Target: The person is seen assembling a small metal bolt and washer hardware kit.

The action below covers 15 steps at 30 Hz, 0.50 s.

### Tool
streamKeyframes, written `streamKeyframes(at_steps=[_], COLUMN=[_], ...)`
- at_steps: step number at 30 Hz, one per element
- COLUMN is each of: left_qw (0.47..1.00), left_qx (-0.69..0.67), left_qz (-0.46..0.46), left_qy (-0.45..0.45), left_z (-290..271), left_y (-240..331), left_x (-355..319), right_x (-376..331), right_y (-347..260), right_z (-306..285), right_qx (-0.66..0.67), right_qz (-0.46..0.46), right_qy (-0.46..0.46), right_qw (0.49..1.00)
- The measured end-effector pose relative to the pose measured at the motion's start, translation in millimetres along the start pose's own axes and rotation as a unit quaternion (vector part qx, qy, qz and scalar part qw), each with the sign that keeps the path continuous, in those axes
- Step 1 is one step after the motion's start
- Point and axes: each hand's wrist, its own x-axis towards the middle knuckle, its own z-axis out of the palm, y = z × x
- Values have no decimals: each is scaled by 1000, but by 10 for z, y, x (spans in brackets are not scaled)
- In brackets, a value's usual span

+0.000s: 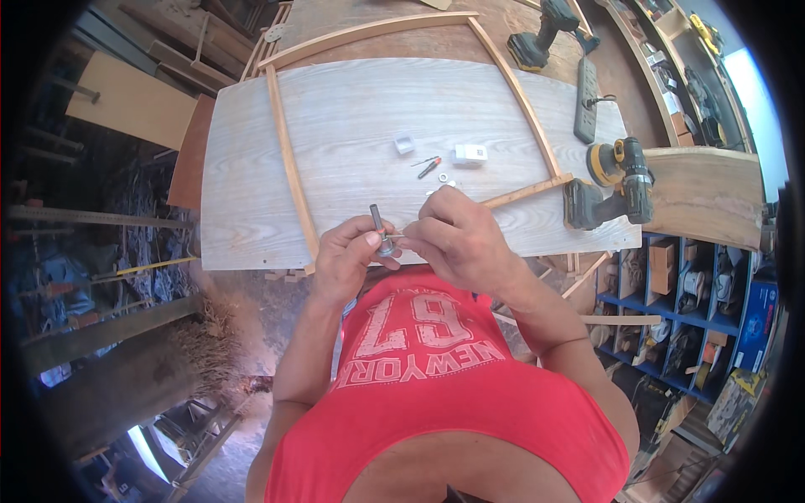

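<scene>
Both grips close on one small metal bit [379,228] above the tabletop's [251,210] near edge: left hand [348,256] pinches its thick base, right hand [453,235] fingertips work beside it. Rigid, light, probably slick; best held low at the base.

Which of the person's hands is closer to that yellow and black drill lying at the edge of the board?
Right. The right hand is nearer the drill, which lies off to its right. The left hand, holding a small metal bit, sits farther away.
</scene>
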Motion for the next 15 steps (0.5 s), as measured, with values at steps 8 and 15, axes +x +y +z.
streamKeyframes(at_steps=[8,15], left_qw=[996,887], left_qx=[86,384], left_qz=[-2,253], left_qy=[28,-30], left_z=[37,-20], left_y=[69,119], left_x=[-64,-6], right_x=[-4,-10], right_y=[-4,-16], right_z=[34,41], right_qx=[-65,336], right_qz=[-30,412], right_qy=[-16,-107], right_qw=[997,840])
